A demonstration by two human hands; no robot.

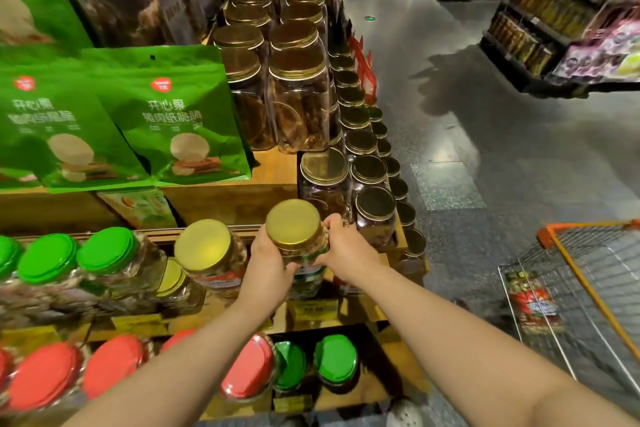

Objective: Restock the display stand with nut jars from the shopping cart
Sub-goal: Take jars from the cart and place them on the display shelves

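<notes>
Your left hand point(268, 262) and right hand point(341, 248) wrap their fingers round a gold-lidded nut jar point(298, 236) above the display stand point(311, 322), not yet shelved, while another jar point(531, 303) waits in the shopping cart point(588, 288) to their right.

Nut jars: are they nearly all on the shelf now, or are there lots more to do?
Partly done, it seems. One gold-lidded jar already stands on the display stand. The left hand and right hand hold another gold-lidded jar over the spot beside it. At least one jar still lies in the shopping cart.
</notes>
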